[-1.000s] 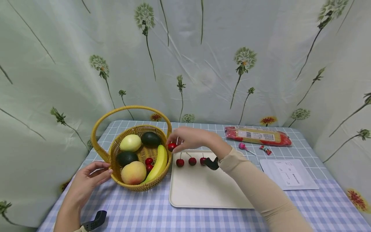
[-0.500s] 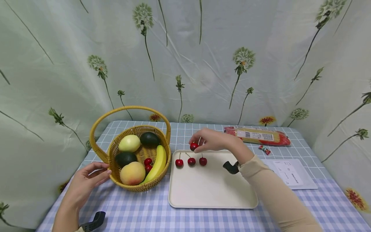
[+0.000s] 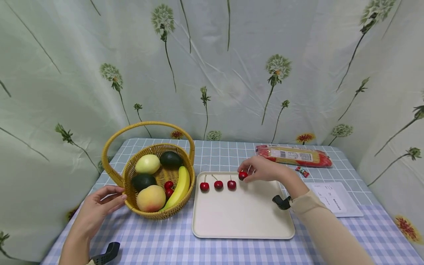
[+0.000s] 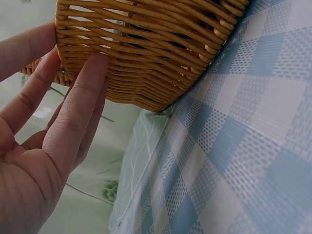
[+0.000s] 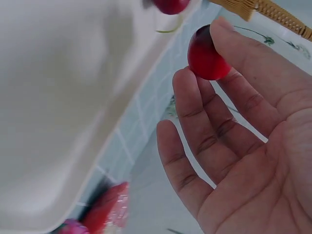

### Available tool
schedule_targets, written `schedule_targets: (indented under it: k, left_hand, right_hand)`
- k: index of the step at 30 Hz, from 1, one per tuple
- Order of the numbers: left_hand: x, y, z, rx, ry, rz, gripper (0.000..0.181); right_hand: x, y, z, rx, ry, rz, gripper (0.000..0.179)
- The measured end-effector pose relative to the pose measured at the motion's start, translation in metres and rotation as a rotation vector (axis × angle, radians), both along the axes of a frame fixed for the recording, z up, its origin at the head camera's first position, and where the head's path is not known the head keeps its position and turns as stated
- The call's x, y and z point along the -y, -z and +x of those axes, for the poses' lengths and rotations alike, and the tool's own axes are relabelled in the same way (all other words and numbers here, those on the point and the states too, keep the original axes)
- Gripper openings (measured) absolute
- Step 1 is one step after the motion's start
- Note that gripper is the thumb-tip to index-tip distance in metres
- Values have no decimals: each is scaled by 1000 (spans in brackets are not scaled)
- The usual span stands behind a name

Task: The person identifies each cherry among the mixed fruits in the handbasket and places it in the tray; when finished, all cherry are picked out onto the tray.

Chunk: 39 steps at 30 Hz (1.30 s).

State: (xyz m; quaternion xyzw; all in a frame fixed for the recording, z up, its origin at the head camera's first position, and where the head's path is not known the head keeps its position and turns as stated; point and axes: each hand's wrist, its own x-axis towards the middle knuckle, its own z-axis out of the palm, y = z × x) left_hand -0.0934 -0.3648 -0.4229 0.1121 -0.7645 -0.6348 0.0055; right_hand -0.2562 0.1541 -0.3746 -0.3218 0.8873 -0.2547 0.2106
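My right hand [image 3: 263, 170] pinches a dark red cherry [image 3: 243, 176] between thumb and fingertips, close over the back edge of a cream tray [image 3: 243, 221]. To the left of it, three cherries with stems, one of them this cherry [image 3: 232, 184], stand in a row on the tray. With thumb and fingertips my left hand [image 3: 101, 206] holds the left rim of a yellow wicker basket [image 4: 141, 58]. Inside the basket lie a banana [image 3: 180, 186], a peach [image 3: 151, 198], a pale lemon-like fruit [image 3: 147, 164], two dark green avocado-like fruits and small red cherries [image 3: 169, 192].
The basket's tall handle [image 3: 149, 124] arches over its back. Behind the right arm lie a red-ended pack of noodles [image 3: 294, 155], a small wrapped candy [image 3: 302, 171] and a white packet [image 3: 336, 198]. A pink lollipop [image 5: 73, 228] shows by the tray in the right wrist view.
My right hand has carried the cherry from the basket's right rim rightward to the tray's back edge, past the row of three, and lowered it. My left hand has stayed at the basket.
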Motion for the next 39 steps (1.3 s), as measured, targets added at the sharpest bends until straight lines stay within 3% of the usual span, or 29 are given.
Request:
schedule_targets:
  k: [8,14,39]
  left_hand:
    - [1,1,0,-8,-5,6,16]
    - [0,1,0,-25,3,37,15]
    - [1,1,0,5,-8,34,17]
  right_hand:
    - [-8,19,1,43,51,-14,34]
    - [-11,31,2,54,43,-26,33]
    - [-12,36,5,69,66,-3,37]
